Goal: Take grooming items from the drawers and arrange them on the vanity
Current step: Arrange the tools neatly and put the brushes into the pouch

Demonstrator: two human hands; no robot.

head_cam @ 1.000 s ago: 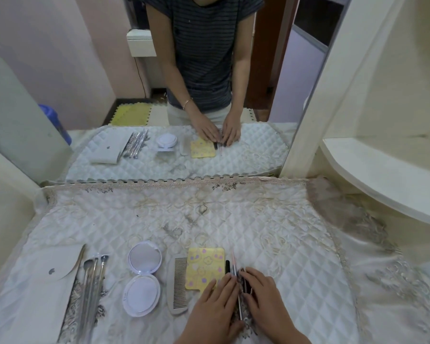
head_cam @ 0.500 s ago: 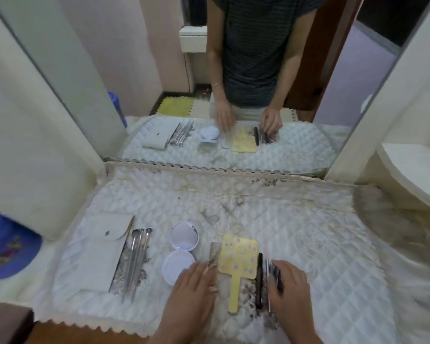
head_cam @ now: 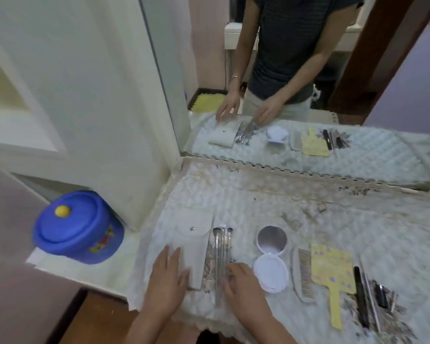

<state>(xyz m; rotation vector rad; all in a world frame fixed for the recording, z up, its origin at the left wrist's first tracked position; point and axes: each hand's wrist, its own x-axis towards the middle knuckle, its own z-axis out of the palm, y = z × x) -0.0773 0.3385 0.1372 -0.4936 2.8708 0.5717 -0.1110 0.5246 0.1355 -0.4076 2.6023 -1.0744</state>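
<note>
Layout looks near done. Pouch [head_cam: 196, 247] sits under the left hand [head_cam: 168, 276], metal tools [head_cam: 221, 254] between the hands. Open compact [head_cam: 271, 256], comb [head_cam: 304, 274], yellow hand mirror [head_cam: 333, 271] and black pencil [head_cam: 360, 299] run in a row off to the right of the right hand [head_cam: 241, 281]. No drawer in view, so can't tell what's left. Left hand lies flat, fingers straight. Right hand is spread over the tool handles, gripping nothing. Versus 0.5 s ago, both hands shifted from the comb/pencil end to the pouch end.

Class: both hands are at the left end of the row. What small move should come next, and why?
Probably nudge the metal tools with the right hand so they lie evenly beside the white pouch. Its fingertips are at the tools' handles, the left hand lies flat on the pouch, steadying it, and the compact and comb beyond already sit in line.
</note>
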